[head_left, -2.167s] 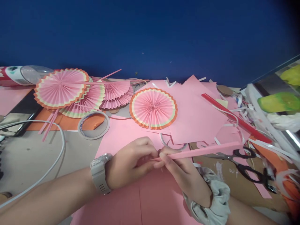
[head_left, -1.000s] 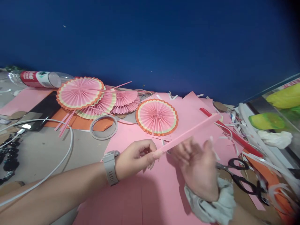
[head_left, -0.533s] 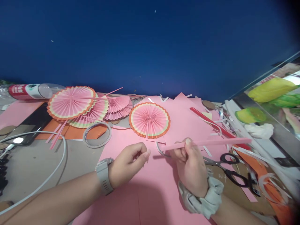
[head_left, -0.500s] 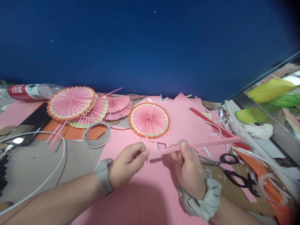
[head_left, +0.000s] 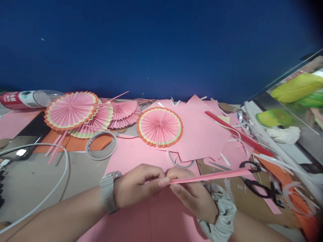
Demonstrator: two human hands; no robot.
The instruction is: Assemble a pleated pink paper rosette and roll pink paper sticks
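Observation:
A folded pink paper strip [head_left: 214,175] is held level over the pink paper sheet [head_left: 126,156], its long free end pointing right. Thumb and fingers of my left hand [head_left: 141,185] pinch the strip's left end. Close against it, my right hand [head_left: 196,198] has curled fingers behind the strip and the thumb just below it. Beyond the hands lies a round pleated paper fan [head_left: 159,127], pink with cream and orange rims. Black-handled scissors [head_left: 274,193] rest to the right, partly behind the strip's end.
More pleated fans [head_left: 72,111] overlap at the left beside a plastic bottle [head_left: 27,99]. A tape roll [head_left: 114,148], a phone [head_left: 27,137] and a white cable [head_left: 67,168] lie there too. Paper scraps and a red strip [head_left: 237,132] are at right, under a blue wall [head_left: 151,50].
My left hand has moved right and now pinches the strip's left end. The strip and right hand have come lower and closer to me. The view has shifted slightly.

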